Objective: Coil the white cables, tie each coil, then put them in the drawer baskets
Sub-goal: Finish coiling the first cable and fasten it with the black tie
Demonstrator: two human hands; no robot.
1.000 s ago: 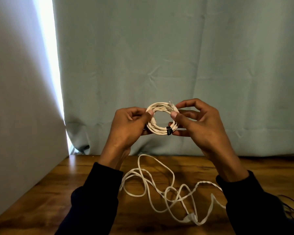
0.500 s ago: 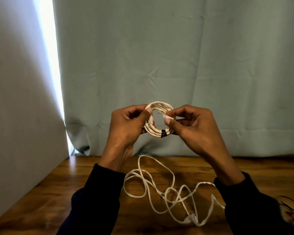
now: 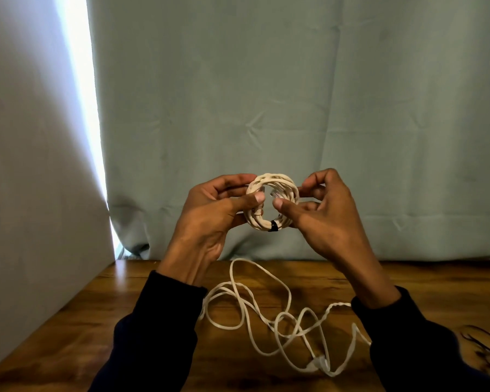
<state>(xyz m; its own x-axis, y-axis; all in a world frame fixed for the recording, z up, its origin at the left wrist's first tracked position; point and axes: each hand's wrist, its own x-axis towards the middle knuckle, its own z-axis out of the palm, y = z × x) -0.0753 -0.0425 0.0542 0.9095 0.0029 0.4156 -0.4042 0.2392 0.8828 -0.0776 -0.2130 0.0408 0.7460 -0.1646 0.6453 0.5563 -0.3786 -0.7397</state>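
A small coil of white cable (image 3: 272, 183) is held up in front of the curtain, bound at its lower edge by a black tie (image 3: 273, 225). My left hand (image 3: 210, 219) grips the coil's left side, thumb across the front. My right hand (image 3: 326, 219) pinches its right side, thumb at the inner rim near a clear plug end. A second white cable (image 3: 266, 315) lies loose and tangled on the wooden table (image 3: 68, 335) below my hands, its plug near the front.
A pale green curtain (image 3: 294, 108) hangs right behind the table. A grey wall panel (image 3: 34, 165) borders the table on the left. Thin dark ties (image 3: 484, 349) lie at the table's right edge. No drawer or basket is in view.
Both hands have turned the coil a little and shifted their grip. The black tie has moved from the lower right of the coil toward its bottom. The loose cable has stayed put.
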